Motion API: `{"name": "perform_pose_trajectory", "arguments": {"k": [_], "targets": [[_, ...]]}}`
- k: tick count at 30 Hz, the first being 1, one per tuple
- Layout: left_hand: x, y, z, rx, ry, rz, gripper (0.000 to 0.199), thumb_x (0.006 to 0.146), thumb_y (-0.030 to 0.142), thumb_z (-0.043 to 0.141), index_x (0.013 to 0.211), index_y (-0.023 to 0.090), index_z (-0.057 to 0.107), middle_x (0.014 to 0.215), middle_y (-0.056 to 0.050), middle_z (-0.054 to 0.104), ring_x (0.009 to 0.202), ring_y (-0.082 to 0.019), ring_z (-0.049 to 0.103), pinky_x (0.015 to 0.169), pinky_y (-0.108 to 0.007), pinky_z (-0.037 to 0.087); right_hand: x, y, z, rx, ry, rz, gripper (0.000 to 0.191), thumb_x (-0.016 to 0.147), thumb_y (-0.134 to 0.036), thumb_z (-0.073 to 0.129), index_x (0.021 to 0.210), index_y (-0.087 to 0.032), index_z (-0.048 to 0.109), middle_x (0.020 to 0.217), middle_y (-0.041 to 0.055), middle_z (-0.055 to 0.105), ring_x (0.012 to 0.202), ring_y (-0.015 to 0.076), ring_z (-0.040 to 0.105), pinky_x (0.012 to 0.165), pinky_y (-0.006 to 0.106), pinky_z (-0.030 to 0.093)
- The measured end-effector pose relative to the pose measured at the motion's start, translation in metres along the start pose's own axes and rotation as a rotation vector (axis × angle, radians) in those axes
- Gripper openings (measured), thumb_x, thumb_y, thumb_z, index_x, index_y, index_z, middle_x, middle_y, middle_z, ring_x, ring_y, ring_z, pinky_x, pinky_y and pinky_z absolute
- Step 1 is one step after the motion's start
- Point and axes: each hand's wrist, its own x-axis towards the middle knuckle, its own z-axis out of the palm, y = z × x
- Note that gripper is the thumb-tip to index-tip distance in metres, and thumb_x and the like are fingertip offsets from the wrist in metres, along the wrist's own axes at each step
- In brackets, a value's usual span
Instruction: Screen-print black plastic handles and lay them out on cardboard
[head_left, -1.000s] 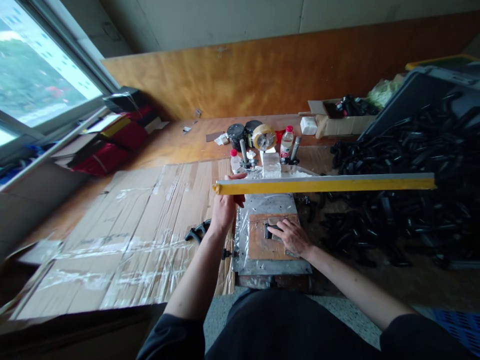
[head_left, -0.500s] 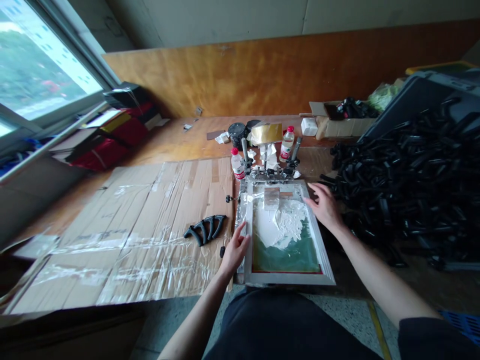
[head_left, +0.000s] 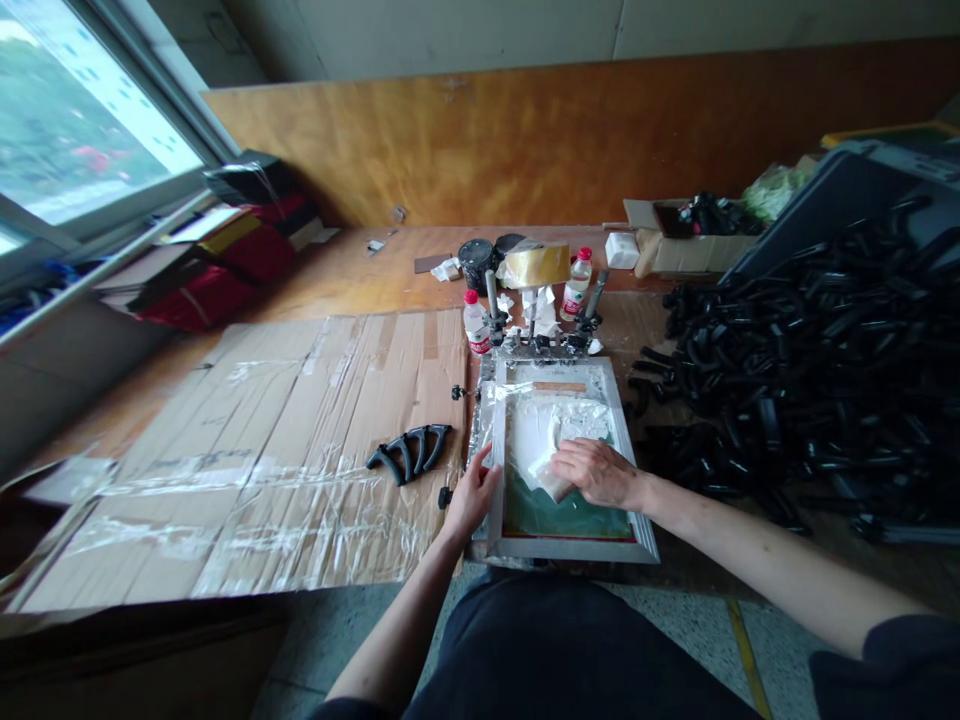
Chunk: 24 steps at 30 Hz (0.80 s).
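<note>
A metal-framed screen (head_left: 581, 549) lies flat, with white paste (head_left: 531, 425) spread over its green mesh (head_left: 532, 515). My right hand (head_left: 596, 472) is closed on a flat scraper (head_left: 553, 484) over the middle of the mesh, and the scraper touches the paste. At the frame's left edge rests my left hand (head_left: 474, 492), fingers apart and holding nothing. Behind the frame stands a metal clamp fixture (head_left: 536, 348). Several curved black parts (head_left: 411, 452) lie side by side on the cardboard (head_left: 300, 440), left of my left hand.
A large heap of black tubes (head_left: 780, 380) fills the right side. Behind the fixture are two red-capped bottles (head_left: 475, 325) (head_left: 577, 287), a black tub (head_left: 476, 264) and a tape roll (head_left: 538, 266). An open carton (head_left: 690, 254) stands at the back right. Red bundles (head_left: 187, 290) lie by the window.
My right hand has moved from the frame's right edge onto the mesh and taken hold of the scraper. The scraper has come from the upper mesh toward me. My left hand has stayed at the left edge.
</note>
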Motion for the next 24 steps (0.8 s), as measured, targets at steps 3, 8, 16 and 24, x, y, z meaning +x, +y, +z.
{"name": "perform_pose_trajectory", "arguments": {"k": [3, 8, 16, 24], "targets": [[0.0, 0.002, 0.0, -0.019, 0.011, -0.005, 0.062, 0.087, 0.053, 0.05, 0.14, 0.021, 0.047, 0.072, 0.003, 0.052, 0.062, -0.013, 0.048, 0.059, -0.024, 0.036, 0.001, 0.004, -0.009, 0.091, -0.005, 0.001, 0.021, 0.074, -0.003, 0.054, 0.08, -0.02, 0.065, 0.077, 0.0029, 0.064, 0.08, 0.0194, 0.054, 0.072, 0.029, 0.038], [-0.003, 0.008, -0.003, -0.034, 0.02, 0.007, 0.061, 0.085, 0.054, 0.052, 0.138, 0.023, 0.05, 0.067, 0.005, 0.048, 0.058, -0.011, 0.043, 0.056, -0.022, 0.033, 0.005, -0.005, 0.008, 0.032, 0.181, 0.143, 0.022, 0.078, -0.004, 0.052, 0.088, -0.017, 0.067, 0.086, 0.007, 0.067, 0.085, 0.0215, 0.057, 0.074, 0.031, 0.041], [-0.009, 0.026, -0.01, -0.135, -0.015, -0.034, 0.07, 0.08, 0.057, 0.058, 0.14, 0.021, 0.048, 0.062, 0.006, 0.047, 0.052, -0.01, 0.04, 0.05, -0.021, 0.029, 0.023, 0.007, -0.007, 0.141, 0.227, 0.311, 0.016, 0.084, -0.023, 0.065, 0.101, -0.023, 0.068, 0.091, 0.0031, 0.071, 0.086, 0.02, 0.063, 0.075, 0.029, 0.046], [-0.019, 0.1, -0.042, -0.408, 0.036, 0.083, 0.064, 0.085, 0.07, 0.043, 0.112, 0.018, 0.067, 0.072, -0.003, 0.064, 0.059, -0.014, 0.053, 0.052, -0.025, 0.041, 0.011, 0.106, -0.084, 0.096, 0.538, 0.838, 0.038, 0.095, -0.039, 0.047, 0.126, -0.02, 0.06, 0.084, 0.0045, 0.072, 0.075, 0.0183, 0.065, 0.071, 0.028, 0.046]]}}
